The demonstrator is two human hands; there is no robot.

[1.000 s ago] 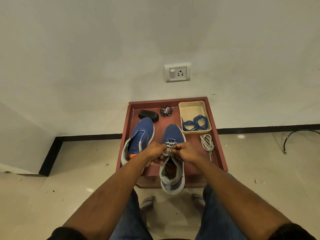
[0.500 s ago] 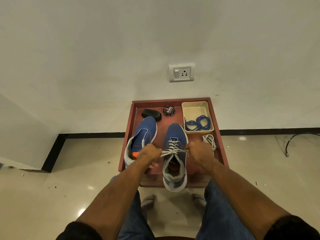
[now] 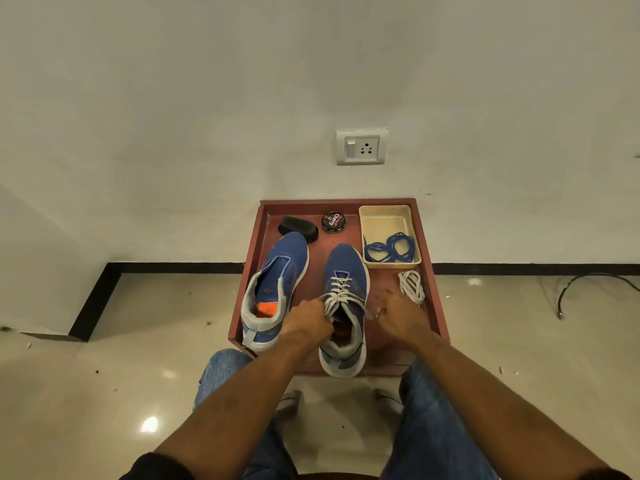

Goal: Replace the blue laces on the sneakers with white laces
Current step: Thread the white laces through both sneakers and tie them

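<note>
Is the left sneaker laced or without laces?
Without laces: the left sneaker shows bare eyelets, and a bundled white lace lies unused on the tray.

Plain white wall (image 3: 207,98), switch socket (image 3: 362,147), black skirting (image 3: 173,267), glossy cream floor (image 3: 104,375)

**Hands at the laced sneaker**

At frame centre, a red tray (image 3: 254,268) holds two blue sneakers. The right sneaker (image 3: 346,268) wears a white lace (image 3: 341,289); the left hand (image 3: 306,322) pinches one end, while the right hand (image 3: 398,315) is blurred beside it. The left sneaker (image 3: 280,271) is unlaced. Blue laces (image 3: 391,247) lie in a cream tray (image 3: 384,211), a spare white lace (image 3: 412,287) below it.
</note>
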